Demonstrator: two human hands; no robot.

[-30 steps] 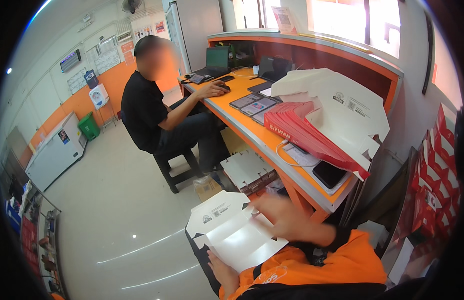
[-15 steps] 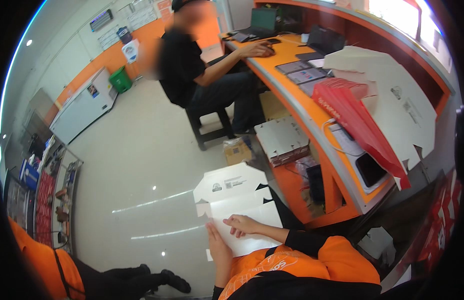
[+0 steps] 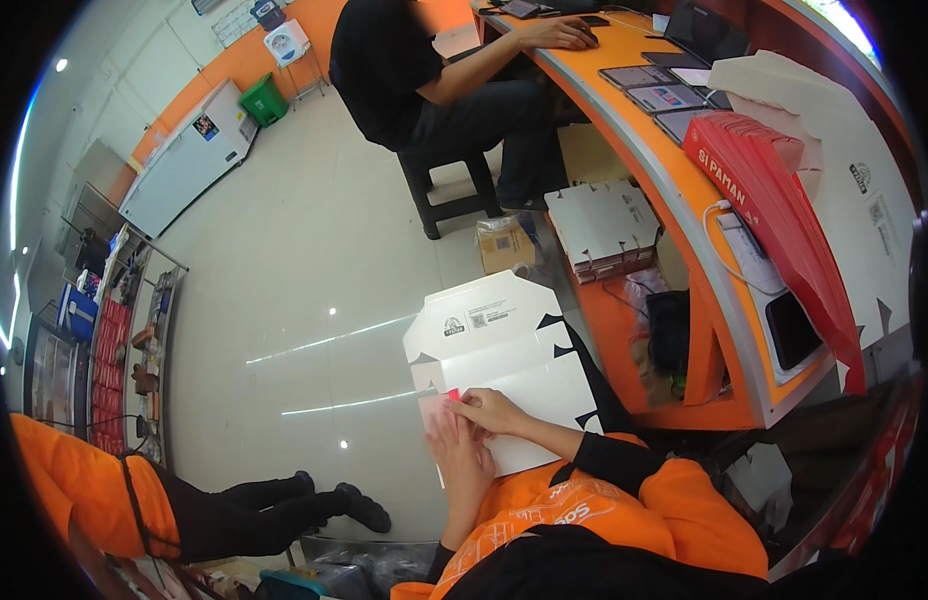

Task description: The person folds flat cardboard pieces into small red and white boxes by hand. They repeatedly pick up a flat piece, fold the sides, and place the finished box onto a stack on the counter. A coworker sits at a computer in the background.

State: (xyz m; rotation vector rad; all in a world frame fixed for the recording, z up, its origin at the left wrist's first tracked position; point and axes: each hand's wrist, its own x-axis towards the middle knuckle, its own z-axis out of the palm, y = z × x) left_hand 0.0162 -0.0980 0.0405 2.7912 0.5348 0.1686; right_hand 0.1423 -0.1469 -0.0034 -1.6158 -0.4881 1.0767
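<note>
A flat white cardboard box blank (image 3: 529, 370) lies across my lap, with printing on its far panel and dark notches along its right edge. At its left side, a small flap shows a pink-red face (image 3: 440, 404). My left hand (image 3: 458, 452) holds that left edge, its fingers against the flap and slightly blurred. Pinched closed, my right hand (image 3: 494, 411) grips the flap's red upper corner, close to the left fingertips. Part of the flap is hidden by my fingers.
An orange desk (image 3: 624, 95) curves along the right, bearing phones, red folded cardboard (image 3: 774, 210) and a large white blank. Flat blanks (image 3: 604, 225) are stacked below it. A seated person (image 3: 389, 70) uses the desk; another person in orange (image 3: 99, 490) is at lower left.
My right hand has moved left from the middle of the blank to the flap. The left hand has shifted up onto the flap, whose red side now shows. The whole view has shifted.
</note>
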